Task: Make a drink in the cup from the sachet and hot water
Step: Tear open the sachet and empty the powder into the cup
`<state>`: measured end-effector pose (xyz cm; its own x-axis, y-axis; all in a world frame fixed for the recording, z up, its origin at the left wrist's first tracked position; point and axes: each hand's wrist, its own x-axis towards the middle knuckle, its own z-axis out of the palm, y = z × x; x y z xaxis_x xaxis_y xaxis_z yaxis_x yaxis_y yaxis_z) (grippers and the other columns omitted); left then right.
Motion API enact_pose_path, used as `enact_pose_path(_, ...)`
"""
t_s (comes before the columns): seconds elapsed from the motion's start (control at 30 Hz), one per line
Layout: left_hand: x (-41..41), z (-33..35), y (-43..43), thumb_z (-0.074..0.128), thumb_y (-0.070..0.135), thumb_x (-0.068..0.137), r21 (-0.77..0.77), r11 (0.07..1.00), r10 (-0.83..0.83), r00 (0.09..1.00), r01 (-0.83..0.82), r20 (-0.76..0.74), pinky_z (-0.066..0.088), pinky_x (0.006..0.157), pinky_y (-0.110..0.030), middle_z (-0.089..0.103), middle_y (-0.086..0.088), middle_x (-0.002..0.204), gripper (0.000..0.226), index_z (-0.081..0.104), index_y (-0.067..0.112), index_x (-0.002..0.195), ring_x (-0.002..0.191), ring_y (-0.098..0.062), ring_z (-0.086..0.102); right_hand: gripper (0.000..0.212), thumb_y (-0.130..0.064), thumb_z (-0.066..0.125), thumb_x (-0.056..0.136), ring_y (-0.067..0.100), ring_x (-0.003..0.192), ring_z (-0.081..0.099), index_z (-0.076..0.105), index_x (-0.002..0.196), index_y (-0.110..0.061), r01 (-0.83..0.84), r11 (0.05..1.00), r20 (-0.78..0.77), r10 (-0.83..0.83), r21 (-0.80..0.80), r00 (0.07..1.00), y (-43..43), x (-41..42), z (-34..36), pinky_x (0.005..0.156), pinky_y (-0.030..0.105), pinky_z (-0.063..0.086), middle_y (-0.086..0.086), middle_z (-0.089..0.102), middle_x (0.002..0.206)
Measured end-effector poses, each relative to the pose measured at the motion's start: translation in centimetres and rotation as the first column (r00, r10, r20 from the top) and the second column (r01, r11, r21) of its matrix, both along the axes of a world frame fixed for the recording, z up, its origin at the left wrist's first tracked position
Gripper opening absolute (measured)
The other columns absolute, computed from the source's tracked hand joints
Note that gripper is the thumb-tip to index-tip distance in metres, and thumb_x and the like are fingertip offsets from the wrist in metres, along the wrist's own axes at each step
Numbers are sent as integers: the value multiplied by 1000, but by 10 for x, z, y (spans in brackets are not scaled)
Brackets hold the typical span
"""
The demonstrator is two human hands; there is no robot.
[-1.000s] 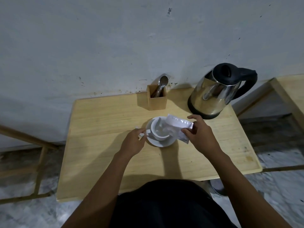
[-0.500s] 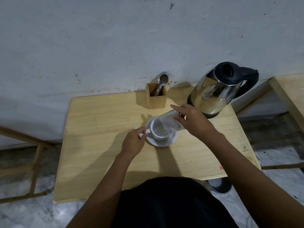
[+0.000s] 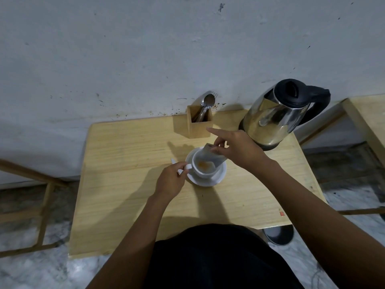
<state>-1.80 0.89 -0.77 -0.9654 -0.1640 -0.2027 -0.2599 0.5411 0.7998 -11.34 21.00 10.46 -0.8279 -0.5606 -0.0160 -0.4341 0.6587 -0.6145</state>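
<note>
We are at the emptying step: our right hand [image 3: 237, 150] pinches the sachet [image 3: 210, 156] by its upper end between thumb and fingers, index finger stretched out free, and holds it tipped mouth-down over the cup [image 3: 205, 167], its lower end just inside the rim. A small heap of orange-brown powder [image 3: 57, 163] already lies on the cup's floor. Our left hand [image 3: 170, 180] is closed around the cup's handle, steadying it on its saucer [image 3: 218, 178], and seems to hold a thin white scrap as well, though what it is we cannot tell. To do this well we would keep the sachet's mouth low and centred inside the rim so no powder drifts onto the saucer or the table [image 3: 125, 184], tap or flick the upper end with the free index finger to shake down what clings in the corners, and keep the left hand firm on the handle — the cup is light and would slide easily on glazed china. The kettle [image 3: 277, 115] stands near the far right corner, within easy reach for the water, and the spoons [image 3: 206, 106] wait in the wooden holder [image 3: 200, 128] just beyond the cup for stirring.
</note>
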Motion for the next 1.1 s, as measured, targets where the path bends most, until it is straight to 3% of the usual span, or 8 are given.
enact_pose_path(0.17,0,1,-1,55,42,92,19,1000,-15,1000,15,20,51,70,-32,71,6,96,24,69,29,107,66,-12,56,55,-16,77,83,3,77,55,58,134,-23,9,1000,36,-9,1,999,-3,-1,1,77,22,44,-3,76,92)
enact_pose_path(0.23,-1,3,-1,57,42,91,30,999,-15,999,13,40,51,76,-32,70,4,108,29,66,27,114,84,-21,63,52,-16,77,82,2,77,57,61,131,-22,13,1000,41,-13,-3,999,-3,-2,1,75,17,41,-3,76,92)
enact_pose_path(0.33,-5,10,1,60,39,89,24,1000,1,1000,-1,-8,46,87,-28,61,6,123,42,58,22,128,107,-14,57,46,-17,78,81,-3,74,57,64,125,-23,7,1000,47,-7,-4,999,-3,-3,1,72,13,41,-5,75,90)
enact_pose_path(0.43,-15,22,6,62,33,89,-3,999,-39,994,39,-104,42,88,-24,59,5,121,37,61,20,124,107,-12,55,41,-17,78,81,-2,73,57,67,120,-21,-2,1000,54,4,-26,999,-3,-1,1,74,20,46,-4,75,89)
enact_pose_path(0.6,-28,25,13,61,17,89,-21,998,-57,987,55,-149,51,83,-33,70,-4,100,16,74,11,96,93,-20,65,34,-17,78,82,6,74,56,70,115,-16,17,998,38,-15,-54,999,-3,3,0,74,24,47,-5,72,86)
enact_pose_path(0.8,-27,23,17,60,11,89,20,1000,10,989,-7,-146,38,74,-2,71,-9,100,15,74,6,93,89,-16,63,12,-23,75,83,5,82,59,74,93,-30,122,992,41,-122,14,992,20,6,-8,73,27,50,-13,70,90)
enact_pose_path(0.93,-27,24,19,62,9,88,68,998,21,987,-11,-158,44,80,-15,70,-10,101,14,75,5,93,92,-17,63,7,-26,75,83,2,76,59,75,86,-32,207,978,17,-207,-20,978,27,12,-16,68,20,46,-19,66,83)
enact_pose_path(1.1,-27,23,21,62,12,89,47,999,27,987,-20,-159,39,74,-4,67,-6,103,15,75,5,93,89,-12,59,6,-31,78,81,4,66,53,78,86,-32,265,962,-133,-272,-71,953,22,20,-17,67,25,43,-20,70,82)
